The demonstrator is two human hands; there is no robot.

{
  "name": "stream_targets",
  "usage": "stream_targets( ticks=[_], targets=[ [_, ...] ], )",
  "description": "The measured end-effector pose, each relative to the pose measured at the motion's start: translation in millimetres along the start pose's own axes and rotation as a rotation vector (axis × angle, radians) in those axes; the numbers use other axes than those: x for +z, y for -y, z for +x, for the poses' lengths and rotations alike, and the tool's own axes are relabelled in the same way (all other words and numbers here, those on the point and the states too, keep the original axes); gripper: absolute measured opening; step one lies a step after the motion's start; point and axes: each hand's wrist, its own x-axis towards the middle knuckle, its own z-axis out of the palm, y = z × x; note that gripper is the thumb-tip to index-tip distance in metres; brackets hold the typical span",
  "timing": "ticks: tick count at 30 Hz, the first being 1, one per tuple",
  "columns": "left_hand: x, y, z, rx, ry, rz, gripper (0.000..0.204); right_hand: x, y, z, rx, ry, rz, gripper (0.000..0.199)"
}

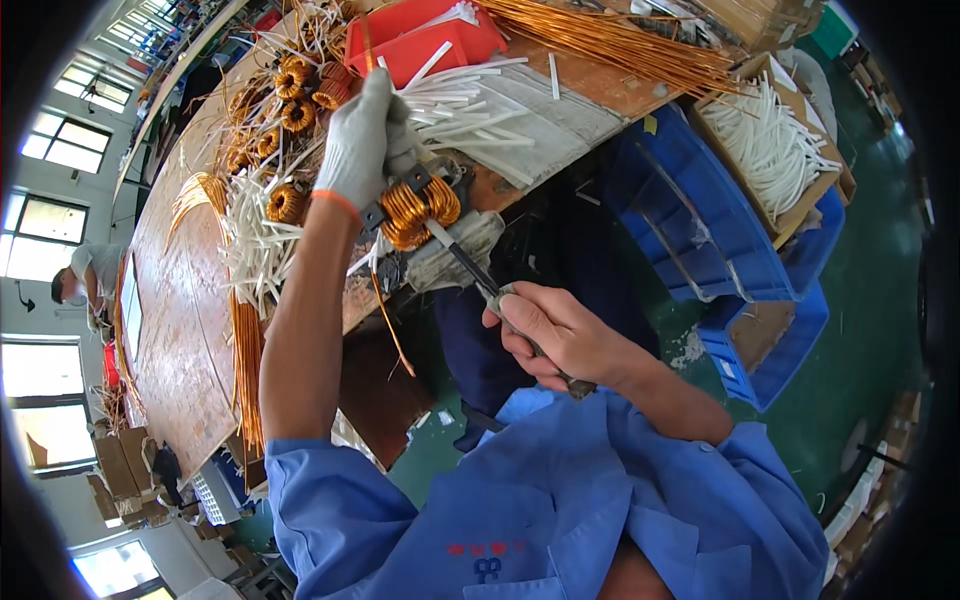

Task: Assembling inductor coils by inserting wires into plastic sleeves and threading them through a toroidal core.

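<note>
My left hand (360, 140), in a white knit glove with an orange cuff, is closed on a copper wire (368, 45) that rises above the fist. Just below it, a copper-wound toroid coil (408, 220) sits in a dark clamp-like fixture (373, 216) at the bench edge. My bare right hand (560, 335) is wrapped round a hand tool (468, 262) with a dark, straight shaft. The shaft points up-left to the coil, where a short white sleeve (438, 232) shows at its end. Whether the tip enters the coil's hole, I cannot tell. A loose wire end (395, 325) hangs below the coil.
Finished coils (297, 114) and white sleeves (262, 225) crowd the bench at left. A red bin (430, 40) and a bundle of copper wires (610, 40) lie beyond. Blue crates (680, 210) and a box of white tubes (770, 150) stand at right. Another person (95, 275) works far left.
</note>
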Motion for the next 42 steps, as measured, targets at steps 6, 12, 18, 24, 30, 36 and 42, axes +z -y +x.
stream_targets(
  ticks=[6, 12, 18, 24, 30, 36, 42],
  targets=[
    [15, -6, -60, 0.394, -0.222, 0.871, 0.057, 14, -18, -46, 0.086, 0.055, 0.15, 0.039],
    [11, 22, -74, 1.588, -0.43, 1.043, 0.051, -34, -82, -235, 0.258, 0.205, 0.396, 0.042],
    [32, 16, -144, 1.2, 0.392, 1.354, 0.051, -75, -110, -345, 0.042, 0.148, 0.182, 0.04],
    [60, -57, -74, 0.502, -0.145, 0.199, 0.058, -42, -63, -162, 0.077, 0.004, 0.163, 0.036],
    [13, -31, 14, 0.322, -0.174, -0.052, 0.057, 32, -41, -7, -0.107, 0.225, 0.688, 0.04],
    [2, 13, 36, 0.334, -0.186, 0.194, 0.063, 36, -25, 36, -0.085, 0.188, 0.686, 0.04],
    [11, -38, -19, 0.234, 0.16, 1.176, 0.073, 0, -20, 0, 0.006, 0.135, 0.354, 0.046]
  ],
)
